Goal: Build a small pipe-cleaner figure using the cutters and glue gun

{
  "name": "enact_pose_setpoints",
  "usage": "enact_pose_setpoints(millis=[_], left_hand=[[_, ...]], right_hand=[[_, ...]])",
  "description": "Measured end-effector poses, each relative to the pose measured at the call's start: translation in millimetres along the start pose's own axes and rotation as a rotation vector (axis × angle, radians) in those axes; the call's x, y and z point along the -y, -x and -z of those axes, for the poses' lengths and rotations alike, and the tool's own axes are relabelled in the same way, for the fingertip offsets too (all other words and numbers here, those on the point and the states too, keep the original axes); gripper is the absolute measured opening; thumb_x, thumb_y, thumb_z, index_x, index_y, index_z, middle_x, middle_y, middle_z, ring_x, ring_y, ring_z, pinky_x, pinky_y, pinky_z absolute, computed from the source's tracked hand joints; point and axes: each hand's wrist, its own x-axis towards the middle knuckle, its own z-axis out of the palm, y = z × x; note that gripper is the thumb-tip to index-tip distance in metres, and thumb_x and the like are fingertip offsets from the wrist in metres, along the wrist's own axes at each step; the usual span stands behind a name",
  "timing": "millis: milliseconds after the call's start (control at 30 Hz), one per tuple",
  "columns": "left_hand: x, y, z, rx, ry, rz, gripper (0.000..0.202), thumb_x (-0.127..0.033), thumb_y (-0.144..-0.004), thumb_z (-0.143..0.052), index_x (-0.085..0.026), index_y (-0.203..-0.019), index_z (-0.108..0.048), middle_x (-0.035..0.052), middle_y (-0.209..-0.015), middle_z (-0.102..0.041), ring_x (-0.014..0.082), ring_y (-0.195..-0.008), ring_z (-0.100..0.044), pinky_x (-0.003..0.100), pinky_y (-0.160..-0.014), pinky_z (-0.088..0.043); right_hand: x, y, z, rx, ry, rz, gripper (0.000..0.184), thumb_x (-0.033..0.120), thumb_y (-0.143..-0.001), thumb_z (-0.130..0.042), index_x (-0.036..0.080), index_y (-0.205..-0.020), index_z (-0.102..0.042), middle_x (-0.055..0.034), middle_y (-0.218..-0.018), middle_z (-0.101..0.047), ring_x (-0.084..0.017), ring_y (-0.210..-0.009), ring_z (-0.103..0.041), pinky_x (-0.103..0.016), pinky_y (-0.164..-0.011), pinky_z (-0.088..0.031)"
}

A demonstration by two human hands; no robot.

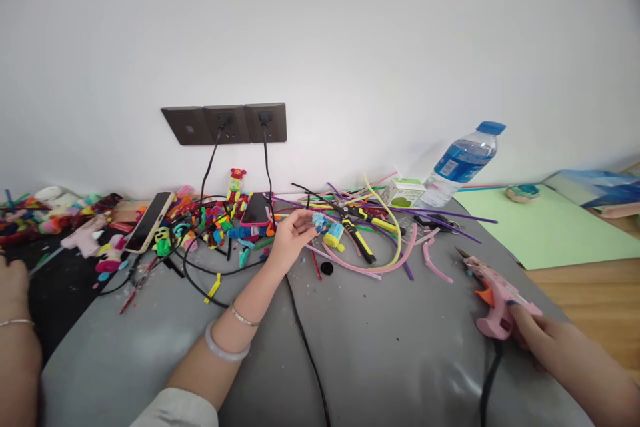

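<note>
My left hand (293, 237) is pinched around a small fuzzy light-blue piece (320, 221), held over the middle of the grey table (390, 340). Just right of those fingertips is a small yellow and blue bundle (333, 235). On the right, my right hand (545, 340) closes on a pink glue gun (503, 293) with an orange trigger, its nozzle pointing up and left; the fingers are partly hidden behind its body. Yellow-and-black pliers (360, 240) lie beyond my left hand among loose pipe cleaners (397, 260) in pink, yellow and purple.
Black cords (300, 320) run from wall sockets (225, 124) across the table. A water bottle (463, 163) leans beside a small box (403, 193). Phones (151, 221) and colourful fuzzy figures (236, 187) crowd the left. Another person's hand (14, 290) is at the left edge. Green paper (555, 230) lies right.
</note>
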Motion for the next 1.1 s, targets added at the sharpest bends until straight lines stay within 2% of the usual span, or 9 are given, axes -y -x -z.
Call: enact_pose_setpoints(millis=[67, 167, 233, 300, 467, 567, 667, 933, 1100], left_hand=[[2, -1, 0.1, 0.004, 0.002, 0.004, 0.038, -0.031, -0.064, -0.084, -0.018, -0.093, -0.065, 0.0060, -0.096, -0.071, 0.0194, -0.090, -0.069, 0.033, -0.084, -0.056], [4, -3, 1.7, 0.004, 0.004, 0.006, 0.037, -0.032, -0.065, -0.083, -0.018, -0.093, -0.065, 0.0056, -0.095, -0.071, 0.0183, -0.086, -0.069, 0.031, -0.078, -0.056], [6, -4, 3.1, 0.001, -0.005, 0.007, 0.035, -0.033, -0.066, -0.083, -0.018, -0.093, -0.065, 0.0056, -0.094, -0.070, 0.0184, -0.085, -0.068, 0.031, -0.075, -0.056], [9, -5, 4.5, -0.002, -0.017, 0.000, 0.035, -0.032, -0.065, -0.083, -0.017, -0.091, -0.065, 0.0059, -0.093, -0.070, 0.0184, -0.084, -0.068, 0.031, -0.074, -0.056], [14, -8, 6.6, -0.001, -0.039, -0.044, 0.033, -0.029, -0.064, -0.082, -0.017, -0.090, -0.065, 0.0056, -0.093, -0.070, 0.0182, -0.085, -0.067, 0.032, -0.077, -0.056], [16, -10, 7.0, 0.006, -0.037, -0.047, 0.034, -0.030, -0.064, -0.082, -0.018, -0.091, -0.065, 0.0059, -0.094, -0.071, 0.0186, -0.086, -0.067, 0.032, -0.077, -0.056], [17, -12, 7.1, 0.005, -0.026, -0.044, 0.035, -0.029, -0.064, -0.082, -0.018, -0.091, -0.065, 0.0059, -0.094, -0.070, 0.0182, -0.085, -0.067, 0.032, -0.077, -0.056], [16, -12, 6.4, 0.011, -0.016, -0.039, 0.033, -0.029, -0.065, -0.081, -0.018, -0.091, -0.065, 0.0067, -0.096, -0.071, 0.0188, -0.087, -0.067, 0.033, -0.080, -0.055], [16, -12, 7.0, 0.000, 0.000, -0.032, 0.034, -0.030, -0.065, -0.081, -0.018, -0.092, -0.065, 0.0075, -0.097, -0.071, 0.0202, -0.089, -0.068, 0.034, -0.081, -0.055]], right_hand=[[-27, 3, -6, 0.167, 0.040, -0.286, 0.035, 0.041, -0.070, -0.059, 0.028, -0.037, -0.059, -0.0141, -0.039, -0.055, -0.025, -0.032, -0.050, -0.040, -0.045, -0.034], [-54, 3, -22, 0.073, 0.038, -0.426, 0.019, 0.049, -0.067, -0.068, 0.031, -0.058, -0.070, -0.0162, -0.061, -0.067, -0.027, -0.046, -0.058, -0.040, -0.049, -0.036], [-41, 5, -34, 0.041, -0.030, -0.349, 0.021, 0.051, -0.072, -0.063, 0.031, -0.066, -0.067, -0.0126, -0.063, -0.068, -0.028, -0.054, -0.062, -0.039, -0.052, -0.040], [-3, 5, -48, -0.007, -0.218, -0.162, 0.024, 0.050, -0.073, -0.060, 0.027, -0.074, -0.065, -0.0091, -0.065, -0.068, -0.027, -0.058, -0.063, -0.037, -0.055, -0.045], [116, -14, -99, 0.349, -0.305, 0.379, 0.023, 0.034, -0.085, -0.054, 0.022, -0.100, -0.067, -0.0036, -0.074, -0.067, -0.018, -0.063, -0.060, -0.028, -0.059, -0.045], [150, -27, -125, 0.429, -0.111, 0.510, 0.021, 0.019, -0.079, -0.060, 0.022, -0.100, -0.066, -0.0039, -0.087, -0.066, -0.017, -0.067, -0.060, -0.027, -0.059, -0.043], [154, -33, -138, 0.457, 0.001, 0.520, 0.019, 0.013, -0.075, -0.063, 0.021, -0.092, -0.064, -0.0055, -0.094, -0.066, -0.018, -0.075, -0.063, -0.026, -0.058, -0.042], [143, -31, -146, 0.464, -0.107, 0.514, 0.012, 0.012, -0.077, -0.056, 0.019, -0.086, -0.058, -0.0071, -0.102, -0.064, -0.014, -0.068, -0.060, -0.026, -0.060, -0.044], [142, -42, -134, 0.410, -0.245, 0.479, 0.012, 0.018, -0.079, -0.055, 0.019, -0.090, -0.061, -0.0029, -0.080, -0.066, -0.014, -0.060, -0.060, -0.027, -0.059, -0.047]])
